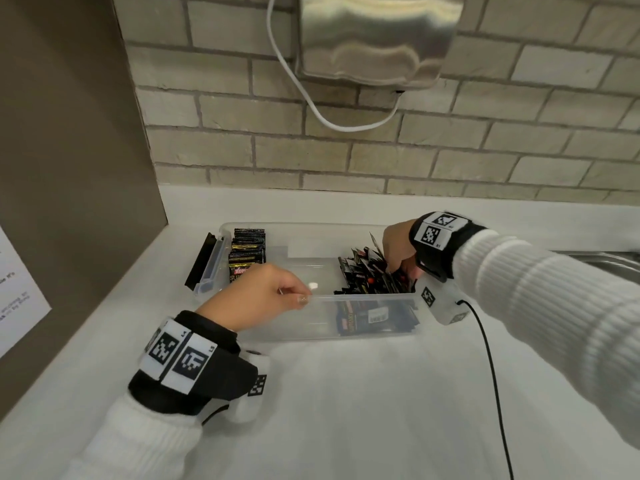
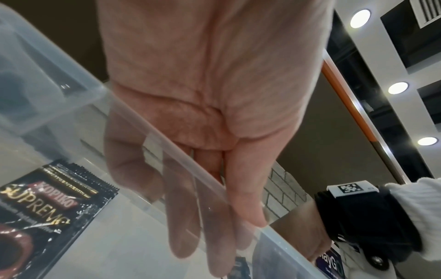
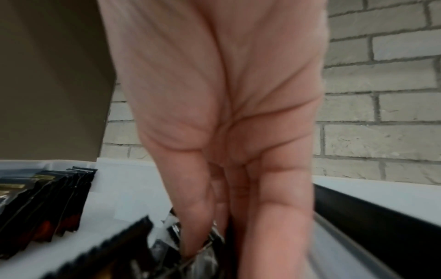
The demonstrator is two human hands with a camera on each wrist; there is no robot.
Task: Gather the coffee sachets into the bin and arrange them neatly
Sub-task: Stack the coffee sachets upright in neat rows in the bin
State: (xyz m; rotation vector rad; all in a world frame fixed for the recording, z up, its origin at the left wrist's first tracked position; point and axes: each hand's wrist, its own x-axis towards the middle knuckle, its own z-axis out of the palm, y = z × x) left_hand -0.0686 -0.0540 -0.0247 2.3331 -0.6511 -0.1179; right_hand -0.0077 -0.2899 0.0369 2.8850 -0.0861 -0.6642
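Observation:
A clear plastic bin [image 1: 363, 298] lies on the white counter [image 1: 346, 410]. A neat row of black coffee sachets [image 1: 246, 252] stands at its left end. A loose heap of sachets [image 1: 367, 275] fills its right end. My left hand [image 1: 298, 296] pinches the bin's near rim, thumb outside and fingers inside, as the left wrist view shows through the wall [image 2: 59, 94]. A Kopiko sachet [image 2: 47, 207] shows there too. My right hand [image 1: 403, 268] reaches down into the heap and grips several sachets [image 3: 119, 254]; the fingertips are buried among them.
A black latch [image 1: 201, 259] hangs open at the bin's left end. A steel hand dryer [image 1: 377, 36] with a white cable [image 1: 346, 123] is mounted on the brick wall above. A brown panel [image 1: 69, 133] bounds the left and a sink edge [image 1: 602, 259] the right.

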